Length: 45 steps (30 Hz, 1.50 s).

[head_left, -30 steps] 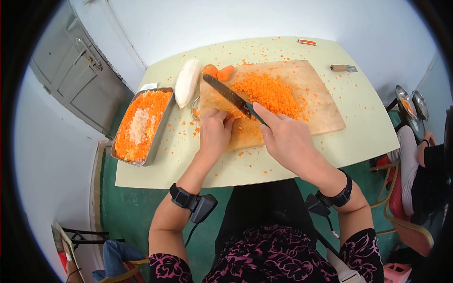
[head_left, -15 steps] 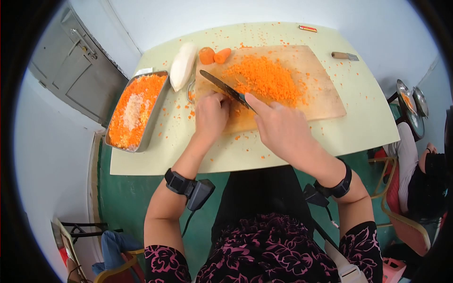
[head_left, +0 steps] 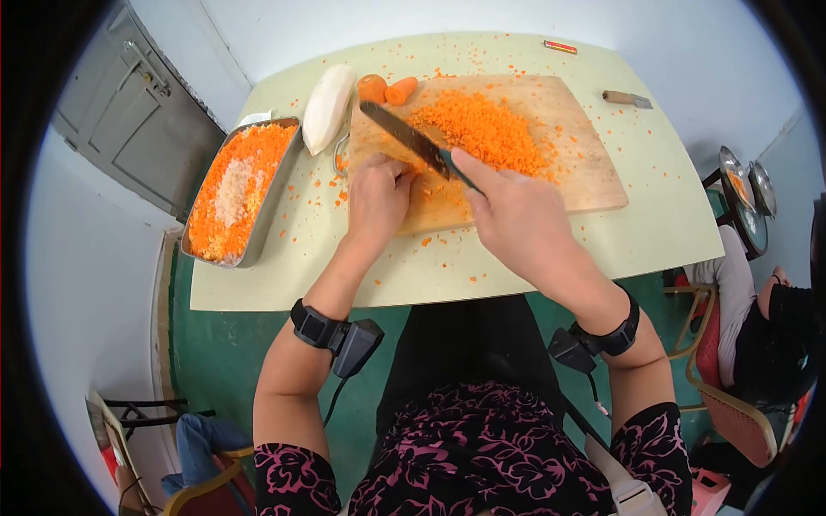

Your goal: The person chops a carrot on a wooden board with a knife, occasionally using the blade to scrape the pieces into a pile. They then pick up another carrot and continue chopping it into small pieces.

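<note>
My right hand [head_left: 520,211] is wrapped round the handle of a knife [head_left: 409,142], whose dark blade points to the upper left over the wooden cutting board [head_left: 594,176]. My left hand [head_left: 379,193] rests on the board's left part, its fingers curled down on a piece of carrot [head_left: 411,168] that they mostly hide. The blade is just beyond these fingers. A heap of finely chopped carrot [head_left: 486,129] covers the middle of the board. At its upper left corner lie two carrot chunks, a thick one [head_left: 372,89] and a tapered one [head_left: 402,90].
A peeled white radish [head_left: 329,107] lies left of the board, beside a metal tray [head_left: 274,202] of chopped carrot with a paler heap. Far right are a wooden-handled blade [head_left: 626,99] and a red lighter [head_left: 560,46]. Another person [head_left: 779,331] sits at the right.
The knife blade has lifted and moved away from my left fingers. My left hand stays on the carrot piece. The whole view has shifted slightly.
</note>
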Motion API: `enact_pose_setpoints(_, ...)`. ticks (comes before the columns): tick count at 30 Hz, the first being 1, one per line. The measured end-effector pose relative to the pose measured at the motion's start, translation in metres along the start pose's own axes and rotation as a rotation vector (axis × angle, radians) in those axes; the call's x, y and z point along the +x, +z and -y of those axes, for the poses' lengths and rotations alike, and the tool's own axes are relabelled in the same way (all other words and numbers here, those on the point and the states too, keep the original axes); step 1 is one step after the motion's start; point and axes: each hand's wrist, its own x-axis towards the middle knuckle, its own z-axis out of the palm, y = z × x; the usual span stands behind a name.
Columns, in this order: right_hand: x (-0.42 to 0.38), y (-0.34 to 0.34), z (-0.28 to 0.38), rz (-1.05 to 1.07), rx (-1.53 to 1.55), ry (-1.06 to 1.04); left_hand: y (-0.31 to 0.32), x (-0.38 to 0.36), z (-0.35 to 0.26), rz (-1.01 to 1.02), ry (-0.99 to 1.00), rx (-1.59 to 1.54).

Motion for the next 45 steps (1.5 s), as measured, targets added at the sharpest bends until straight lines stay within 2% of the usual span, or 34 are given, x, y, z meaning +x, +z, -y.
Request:
enact_pose_setpoints(4,0.001,0.003,-0.004,-0.067,0.021,-0.087,0.0,0.0,-0.001,0.03,0.098,-0.052)
enact_pose_setpoints(7,0.0,-0.004,0.0,-0.074,0.032,-0.061,0.0,-0.001,-0.004,0.001,0.061,-0.066)
enact_pose_setpoints(10,-0.003,0.003,-0.001,-0.059,-0.015,-0.074,-0.003,-0.003,-0.008,0.045,-0.164,-0.1)
enact_pose_setpoints(13,-0.003,0.006,-0.002,-0.05,-0.022,-0.082,-0.001,-0.003,-0.004,-0.034,0.014,0.014)
enact_pose_setpoints(16,-0.001,0.0,0.001,-0.073,0.024,-0.083,-0.002,-0.002,-0.004,0.02,-0.07,-0.004)
enact_pose_setpoints(24,0.002,0.004,0.002,-0.092,0.042,-0.069,0.001,0.001,-0.008,0.031,-0.135,0.03)
enact_pose_setpoints(28,0.002,0.009,0.003,-0.015,-0.034,-0.017,0.0,0.002,-0.011,0.085,-0.201,-0.003)
enact_pose_setpoints(30,0.003,0.011,0.003,0.029,-0.05,0.039,-0.001,0.002,-0.009,0.086,-0.152,-0.01)
enact_pose_setpoints(34,0.003,-0.002,0.008,-0.029,0.032,0.035,-0.001,-0.005,-0.004,0.036,-0.046,-0.013)
enact_pose_setpoints(37,0.0,-0.004,0.007,-0.048,0.022,0.011,-0.002,-0.01,-0.007,0.007,-0.208,-0.194)
enact_pose_setpoints(40,-0.003,-0.005,0.008,-0.049,0.003,-0.011,-0.001,-0.009,-0.009,-0.106,-0.126,-0.022)
enact_pose_setpoints(42,-0.005,0.005,0.002,-0.099,-0.013,-0.083,0.0,-0.009,-0.006,-0.052,-0.059,0.017)
enact_pose_setpoints(45,-0.003,0.009,0.0,-0.03,-0.026,-0.066,0.0,-0.007,-0.006,-0.018,-0.036,0.015)
